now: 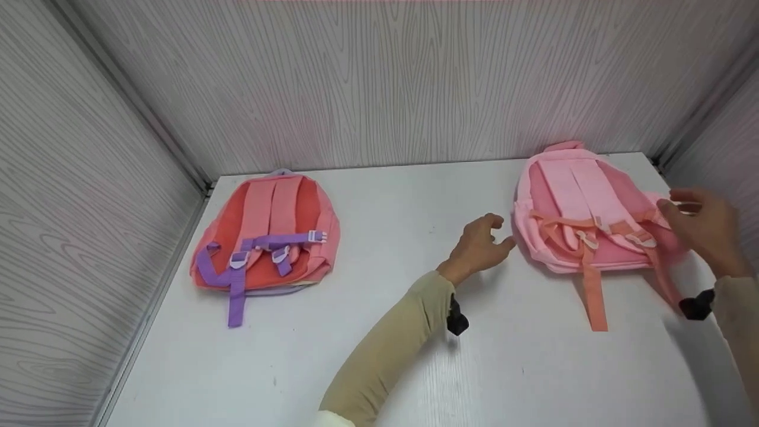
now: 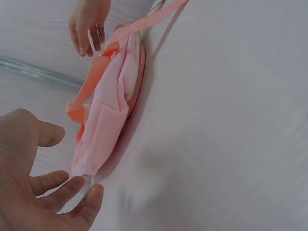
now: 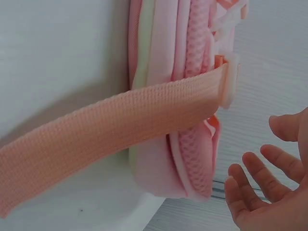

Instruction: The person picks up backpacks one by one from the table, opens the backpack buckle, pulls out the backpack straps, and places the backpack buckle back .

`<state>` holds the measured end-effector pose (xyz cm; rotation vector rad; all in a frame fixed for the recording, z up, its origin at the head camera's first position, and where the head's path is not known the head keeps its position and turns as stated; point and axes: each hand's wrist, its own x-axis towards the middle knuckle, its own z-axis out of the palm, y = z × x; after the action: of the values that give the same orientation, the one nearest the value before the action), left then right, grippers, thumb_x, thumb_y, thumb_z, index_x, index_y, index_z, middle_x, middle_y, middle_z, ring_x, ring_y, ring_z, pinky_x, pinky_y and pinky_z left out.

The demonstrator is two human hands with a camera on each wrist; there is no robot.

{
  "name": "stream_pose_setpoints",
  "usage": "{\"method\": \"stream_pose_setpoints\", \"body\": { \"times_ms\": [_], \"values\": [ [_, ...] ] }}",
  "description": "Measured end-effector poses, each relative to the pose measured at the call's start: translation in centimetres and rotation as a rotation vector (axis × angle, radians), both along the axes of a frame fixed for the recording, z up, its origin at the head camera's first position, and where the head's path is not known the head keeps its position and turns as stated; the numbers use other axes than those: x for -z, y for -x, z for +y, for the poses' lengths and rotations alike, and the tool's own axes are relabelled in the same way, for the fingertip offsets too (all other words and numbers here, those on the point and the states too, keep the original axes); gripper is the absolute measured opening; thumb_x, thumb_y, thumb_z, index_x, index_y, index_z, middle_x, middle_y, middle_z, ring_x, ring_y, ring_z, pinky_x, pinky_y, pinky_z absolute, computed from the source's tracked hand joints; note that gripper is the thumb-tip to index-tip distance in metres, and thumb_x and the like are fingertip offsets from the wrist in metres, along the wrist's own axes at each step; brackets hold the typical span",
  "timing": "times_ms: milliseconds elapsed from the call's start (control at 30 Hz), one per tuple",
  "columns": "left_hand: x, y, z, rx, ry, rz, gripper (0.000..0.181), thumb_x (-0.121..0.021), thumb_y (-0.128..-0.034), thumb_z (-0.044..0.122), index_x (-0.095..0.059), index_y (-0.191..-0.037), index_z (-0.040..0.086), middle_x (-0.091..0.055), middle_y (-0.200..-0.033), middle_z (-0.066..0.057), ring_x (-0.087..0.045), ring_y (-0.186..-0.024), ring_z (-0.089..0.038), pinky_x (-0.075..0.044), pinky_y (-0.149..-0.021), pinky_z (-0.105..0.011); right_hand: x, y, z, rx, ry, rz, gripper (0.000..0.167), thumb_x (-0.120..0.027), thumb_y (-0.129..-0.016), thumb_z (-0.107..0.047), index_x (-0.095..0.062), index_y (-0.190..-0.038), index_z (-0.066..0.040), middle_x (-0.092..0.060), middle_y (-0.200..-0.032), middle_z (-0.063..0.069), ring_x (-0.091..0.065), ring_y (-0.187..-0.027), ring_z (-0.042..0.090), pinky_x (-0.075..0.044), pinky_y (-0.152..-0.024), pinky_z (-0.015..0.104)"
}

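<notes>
A pink backpack [image 1: 599, 196] lies at the table's right with its padded shoulder straps facing up. Two loose orange webbing straps [image 1: 595, 299] hang from it onto the table. My left hand [image 1: 477, 244] hovers just left of this backpack, fingers loosely bent and holding nothing. Beside the backpack's right side is my right hand [image 1: 708, 228]; in the right wrist view its fingers [image 3: 262, 175] are spread apart from the bag with nothing between them. The bag's pale pink side [image 2: 108, 115] faces my left hand in the left wrist view.
A second backpack [image 1: 267, 231], coral and pink with purple straps [image 1: 236, 296], lies at the left of the white table [image 1: 379, 332]. Wood-grain panels [image 1: 379, 83] enclose the table at the back and both sides.
</notes>
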<state>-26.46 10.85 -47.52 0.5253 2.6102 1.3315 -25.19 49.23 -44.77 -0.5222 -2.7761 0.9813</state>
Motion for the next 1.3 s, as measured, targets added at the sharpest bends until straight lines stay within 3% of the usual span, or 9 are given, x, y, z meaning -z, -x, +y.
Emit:
{"method": "stream_pose_setpoints", "body": {
  "times_ms": [133,433,567,667,967,1033,1133,1233,1300],
  "values": [
    [0.9,-0.3,1.2,-0.014,-0.009,-0.03,0.043,-0.067,-0.1031,0.031,-0.062,-0.14,0.01,-0.066,-0.139,-0.007,-0.066,-0.118,-0.016,-0.055,-0.097,-0.027,1.0,-0.3,0.9,0.026,0.014,-0.041,0.07,-0.045,-0.111,-0.045,-0.041,-0.158,0.005,-0.042,-0.158,0.035,-0.042,-0.141,0.055,-0.046,-0.111,0.066],
    [2.7,-1.3,4.4,-0.085,-0.114,-0.091,0.04,-0.074,-0.098,0.036,-0.064,-0.127,0.01,-0.068,-0.119,-0.001,-0.058,-0.095,-0.006,-0.052,-0.085,-0.021,3.6,-2.2,2.4,0.013,0.048,-0.126,0.076,-0.044,-0.11,-0.049,-0.034,-0.161,0.007,-0.036,-0.16,0.038,-0.046,-0.133,0.055,-0.047,-0.111,0.066],
    [3.3,-1.4,5.5,-0.122,-0.157,-0.075,0.04,-0.077,-0.0966,0.035,-0.061,-0.124,0.01,-0.067,-0.11,-0.002,-0.055,-0.088,-0.004,-0.049,-0.076,-0.019,4.0,-2.5,2.7,-0.007,0.047,-0.136,0.076,-0.044,-0.11,-0.05,-0.035,-0.16,0.007,-0.039,-0.158,0.037,-0.049,-0.123,0.051,-0.062,-0.087,0.036],
    [3.4,-1.5,6.2,-0.152,-0.173,-0.058,0.04,-0.078,-0.0957,0.036,-0.06,-0.12,0.01,-0.066,-0.102,0.0,-0.054,-0.082,-0.004,-0.047,-0.07,-0.019,4.1,-2.5,2.9,0.005,0.061,-0.138,0.077,-0.044,-0.11,-0.05,-0.036,-0.16,0.008,-0.039,-0.156,0.038,-0.049,-0.119,0.049,-0.044,-0.064,0.01],
    [2.6,-1.5,7.6,-0.283,-0.138,-0.066,0.036,-0.082,-0.0896,0.034,-0.064,-0.11,0.009,-0.059,-0.086,0.007,-0.054,-0.073,-0.006,-0.045,-0.063,-0.022,4.4,-2.2,2.8,-0.029,0.068,-0.055,0.076,-0.05,-0.11,-0.048,-0.039,-0.158,0.01,-0.042,-0.153,0.041,-0.049,-0.107,0.041,-0.038,-0.059,0.005],
    [2.5,-1.6,7.6,-0.29,-0.132,-0.068,0.035,-0.082,-0.0896,0.033,-0.065,-0.109,0.01,-0.058,-0.084,0.007,-0.053,-0.072,-0.006,-0.044,-0.062,-0.022,4.4,-2.1,2.6,-0.025,0.063,-0.061,0.077,-0.049,-0.11,-0.049,-0.039,-0.158,0.009,-0.042,-0.153,0.041,-0.049,-0.108,0.042,-0.048,-0.064,0.009],
    [2.5,-1.6,7.5,-0.29,-0.13,-0.057,0.032,-0.082,-0.0897,0.031,-0.066,-0.106,0.01,-0.057,-0.081,0.007,-0.052,-0.069,-0.005,-0.043,-0.059,-0.021,4.2,-2.1,2.4,-0.008,0.074,-0.09,0.078,-0.048,-0.109,-0.05,-0.036,-0.16,0.008,-0.039,-0.157,0.04,-0.046,-0.121,0.048,-0.062,-0.092,0.039],
    [2.4,-1.8,7.2,-0.291,-0.129,-0.055,0.029,-0.083,-0.0895,0.03,-0.066,-0.103,0.011,-0.055,-0.079,0.007,-0.052,-0.066,-0.005,-0.042,-0.056,-0.021,4.0,-2.1,2.1,0.004,0.086,-0.118,0.08,-0.048,-0.109,-0.052,-0.034,-0.161,0.007,-0.036,-0.16,0.039,-0.041,-0.133,0.053,-0.044,-0.111,0.068],
    [2.3,-1.8,7.0,-0.295,-0.126,-0.062,0.029,-0.083,-0.0892,0.029,-0.065,-0.102,0.011,-0.055,-0.078,0.007,-0.052,-0.065,-0.005,-0.042,-0.056,-0.021,4.0,-2.1,2.0,-0.002,0.093,-0.12,0.08,-0.048,-0.109,-0.052,-0.035,-0.161,0.007,-0.035,-0.161,0.04,-0.04,-0.135,0.055,-0.04,-0.112,0.068]
  ]
}}
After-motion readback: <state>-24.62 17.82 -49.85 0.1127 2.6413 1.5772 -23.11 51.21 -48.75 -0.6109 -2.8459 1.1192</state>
